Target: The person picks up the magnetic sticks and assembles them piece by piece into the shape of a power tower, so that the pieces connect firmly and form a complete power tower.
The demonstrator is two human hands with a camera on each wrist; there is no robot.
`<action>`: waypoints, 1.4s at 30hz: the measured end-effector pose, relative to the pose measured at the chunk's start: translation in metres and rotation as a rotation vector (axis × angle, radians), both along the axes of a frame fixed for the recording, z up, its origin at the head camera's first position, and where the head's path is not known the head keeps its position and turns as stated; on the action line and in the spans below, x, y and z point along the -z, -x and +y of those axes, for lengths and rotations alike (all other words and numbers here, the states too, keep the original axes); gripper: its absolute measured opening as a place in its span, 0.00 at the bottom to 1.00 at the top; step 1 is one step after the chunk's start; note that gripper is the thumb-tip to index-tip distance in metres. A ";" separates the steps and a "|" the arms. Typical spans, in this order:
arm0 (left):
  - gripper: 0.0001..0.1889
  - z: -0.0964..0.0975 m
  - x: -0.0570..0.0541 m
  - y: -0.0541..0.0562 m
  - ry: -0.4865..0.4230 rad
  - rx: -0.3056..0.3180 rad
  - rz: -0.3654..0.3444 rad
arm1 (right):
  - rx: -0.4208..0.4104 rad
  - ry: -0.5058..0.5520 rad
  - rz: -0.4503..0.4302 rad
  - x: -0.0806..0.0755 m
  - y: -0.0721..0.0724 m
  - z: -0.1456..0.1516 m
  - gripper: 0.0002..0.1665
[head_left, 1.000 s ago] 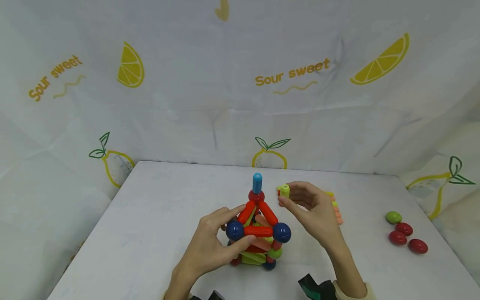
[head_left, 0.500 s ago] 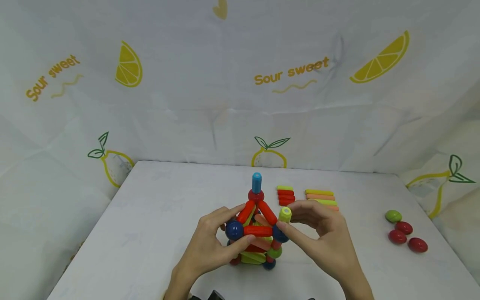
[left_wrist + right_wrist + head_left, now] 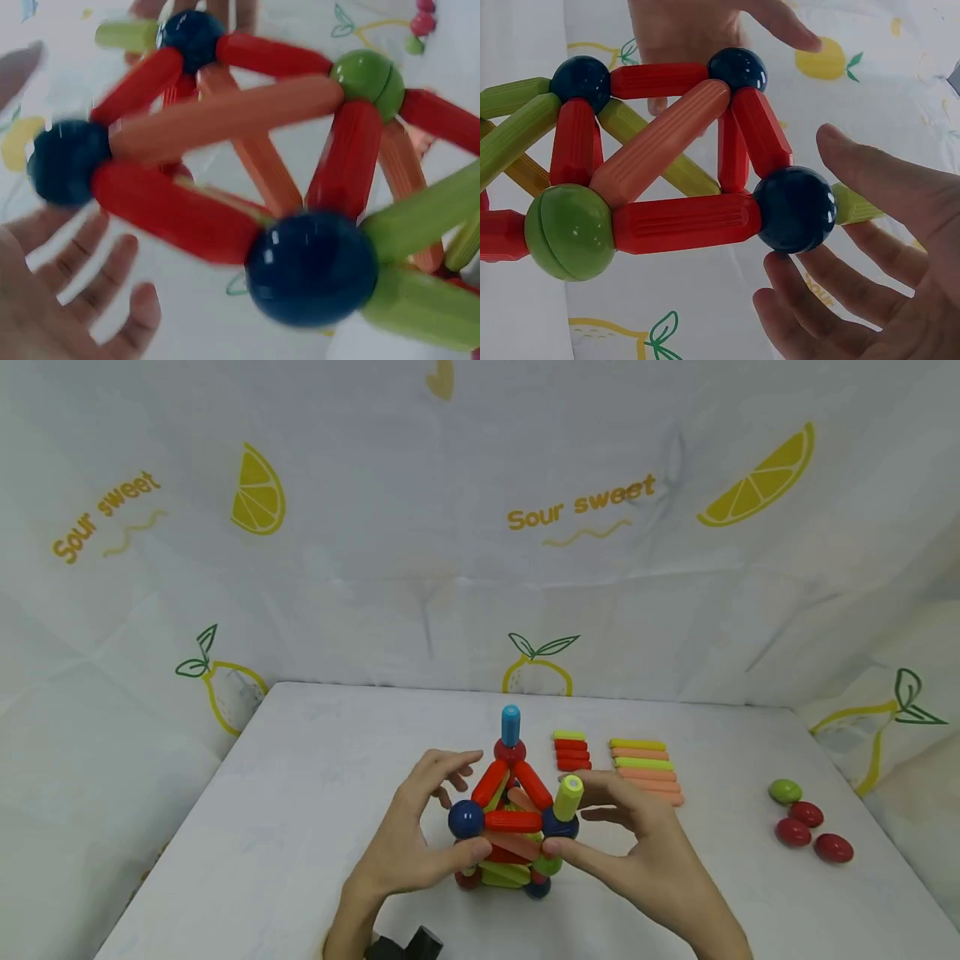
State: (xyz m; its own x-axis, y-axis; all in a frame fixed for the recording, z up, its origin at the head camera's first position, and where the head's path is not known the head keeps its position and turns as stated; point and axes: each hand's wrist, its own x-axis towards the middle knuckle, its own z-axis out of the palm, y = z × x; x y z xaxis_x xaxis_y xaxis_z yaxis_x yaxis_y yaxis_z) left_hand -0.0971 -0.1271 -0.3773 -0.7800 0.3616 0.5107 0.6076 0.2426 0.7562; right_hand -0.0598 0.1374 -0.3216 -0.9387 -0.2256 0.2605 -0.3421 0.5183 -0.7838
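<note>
A tower of magnetic rods and balls [image 3: 513,822] stands between both hands, with a light blue rod [image 3: 511,727] upright on its red top ball. A short yellow-green rod [image 3: 569,797] stands slightly tilted on the right-hand navy ball [image 3: 795,210]. Around that ball my right hand [image 3: 637,835] is spread, fingertips at its underside and thumb apart from it in the right wrist view. My left hand [image 3: 412,839] surrounds the left navy ball [image 3: 466,819] with loose, parted fingers. In the left wrist view its fingers [image 3: 97,255] lie just below a navy ball.
Behind the tower lie a short row of red rods [image 3: 572,755] and a row of longer yellow and orange rods [image 3: 642,763]. Farther right are a green ball [image 3: 785,791] and several dark red balls [image 3: 793,832]. A lemon-print cloth [image 3: 375,568] hangs at the back.
My right hand has brought the yellow-green rod down onto the right navy ball and released it. My left fingers have loosened and moved off the tower's upper left side.
</note>
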 end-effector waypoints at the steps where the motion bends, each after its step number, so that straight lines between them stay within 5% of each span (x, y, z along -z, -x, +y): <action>1: 0.38 -0.004 0.002 0.006 -0.027 0.053 0.001 | -0.006 -0.014 -0.025 0.000 0.000 0.000 0.28; 5: 0.48 -0.018 0.004 0.037 -0.059 0.294 -0.037 | -0.017 -0.022 -0.083 0.002 0.000 0.001 0.29; 10: 0.61 -0.019 -0.003 0.070 0.035 0.540 -0.197 | -0.020 -0.002 -0.079 0.004 0.000 0.001 0.29; 13: 0.67 -0.016 -0.007 0.078 0.094 0.639 -0.290 | -0.029 0.007 -0.066 0.005 0.001 0.001 0.29; 16: 0.69 -0.016 -0.008 0.079 0.109 0.674 -0.316 | -0.031 0.007 -0.042 0.006 0.002 0.003 0.28; 21: 0.64 -0.018 -0.011 0.070 0.108 0.569 -0.265 | 0.027 0.004 -0.038 0.008 0.010 0.005 0.31; 30: 0.43 -0.004 -0.012 0.037 0.146 0.051 -0.109 | 0.099 0.008 0.009 0.020 0.040 0.008 0.25; 37: 0.36 0.002 -0.012 0.016 0.079 -0.084 -0.121 | 0.147 -0.183 0.037 0.055 0.075 0.017 0.18; 42: 0.36 0.006 -0.008 0.006 0.068 -0.187 -0.074 | 0.123 -0.349 -0.046 0.087 0.101 0.018 0.18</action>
State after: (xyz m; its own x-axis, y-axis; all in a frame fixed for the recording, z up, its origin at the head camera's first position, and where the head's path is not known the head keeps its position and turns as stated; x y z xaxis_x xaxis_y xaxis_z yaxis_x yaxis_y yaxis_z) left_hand -0.1035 -0.1209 -0.3690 -0.8714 0.2387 0.4287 0.4904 0.3983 0.7752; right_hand -0.1610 0.1557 -0.4086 -0.9733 -0.1782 0.1449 -0.2293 0.7921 -0.5657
